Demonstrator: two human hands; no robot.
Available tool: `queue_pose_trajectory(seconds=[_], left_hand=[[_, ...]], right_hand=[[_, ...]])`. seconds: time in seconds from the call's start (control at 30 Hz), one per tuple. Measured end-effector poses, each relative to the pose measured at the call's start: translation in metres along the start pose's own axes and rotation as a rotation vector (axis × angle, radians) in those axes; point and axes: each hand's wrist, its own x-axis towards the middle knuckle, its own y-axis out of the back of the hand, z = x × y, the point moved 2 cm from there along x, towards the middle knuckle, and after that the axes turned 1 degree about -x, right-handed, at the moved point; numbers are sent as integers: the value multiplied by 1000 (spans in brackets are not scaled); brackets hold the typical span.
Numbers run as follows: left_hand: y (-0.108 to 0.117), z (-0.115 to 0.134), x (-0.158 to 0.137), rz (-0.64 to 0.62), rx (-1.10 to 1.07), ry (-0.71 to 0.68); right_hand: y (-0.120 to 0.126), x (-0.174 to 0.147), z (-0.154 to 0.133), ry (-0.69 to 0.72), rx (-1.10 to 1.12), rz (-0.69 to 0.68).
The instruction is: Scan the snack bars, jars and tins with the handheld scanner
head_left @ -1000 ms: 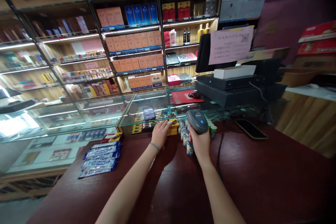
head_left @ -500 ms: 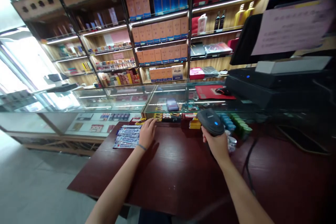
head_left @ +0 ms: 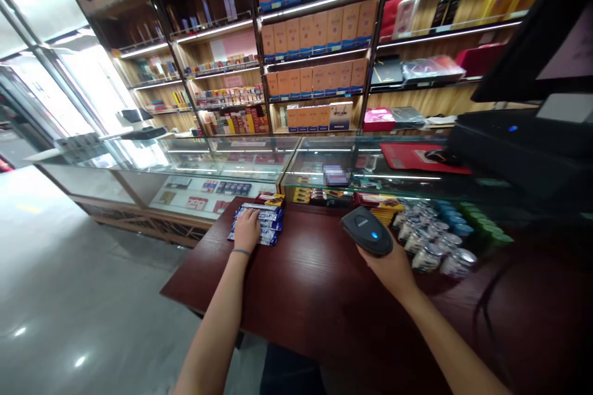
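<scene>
In the head view, my left hand (head_left: 247, 231) rests on a stack of blue-and-white snack packets (head_left: 269, 222) near the table's far left corner. Its fingers lie over the top of the packets and look a little spread. My right hand (head_left: 391, 265) is wrapped around the handle of a black barcode scanner (head_left: 368, 231) with a blue light, held above the brown table (head_left: 296, 296). The scanner's head points forward and left, and the hand hides its handle. Rows of small lidded jars (head_left: 426, 256) stand just right of the scanner.
Yellow packets (head_left: 382, 216) in a box lie behind the scanner. Blue tins (head_left: 456, 222) and green tins (head_left: 486, 228) stand on the right. A glass display counter (head_left: 222, 160) borders the table's far side. A dark cable (head_left: 482, 308) runs over the right side.
My left hand has moved left onto the packets, which it was beside before. The scanner in my right hand has turned and shifted left of the jars. The view has swung right and lower.
</scene>
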Motion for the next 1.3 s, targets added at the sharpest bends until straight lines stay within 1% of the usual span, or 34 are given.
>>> queue_pose_trajectory(seconds=[0.1, 0.17, 0.27, 0.4, 0.53, 0.7, 0.77, 0.9, 0.97, 1.07, 1.13, 1.2, 1.3], left_hand=[[-3, -2, 0, 5, -7, 1], [-2, -1, 0, 18, -25, -5], [3, 0, 0, 9, -46, 6], [8, 2, 1, -26, -29, 52], [10, 4, 1, -81, -11, 9], [14, 8, 0, -122, -7, -50], [16, 10, 0, -117, -11, -62], [17, 17, -1, -64, -4, -51], [15, 21, -1, -68, -11, -51], [16, 24, 1, -83, -59, -46], [24, 24, 4, -78, -101, -49], [34, 22, 7, -132, -147, -103], [46, 17, 3, -294, -181, -232]], right_hand=[[-5, -1, 3, -15, 27, -51], [-6, -1, 4, -22, 21, -57], [-6, -1, 2, -18, 18, -42], [-6, -1, 0, -56, 30, -20], [-7, -1, 2, -71, 43, -13], [-6, 0, 4, -41, 37, 6], [-5, 0, 4, -41, 31, 19], [-1, 0, 2, -66, 27, 20], [1, 1, 1, -76, 26, 7], [3, 3, 2, -42, 38, 21], [4, 4, 2, -26, 43, 45], [5, 3, 2, -38, 35, 44], [6, 3, 2, -59, 21, 32]])
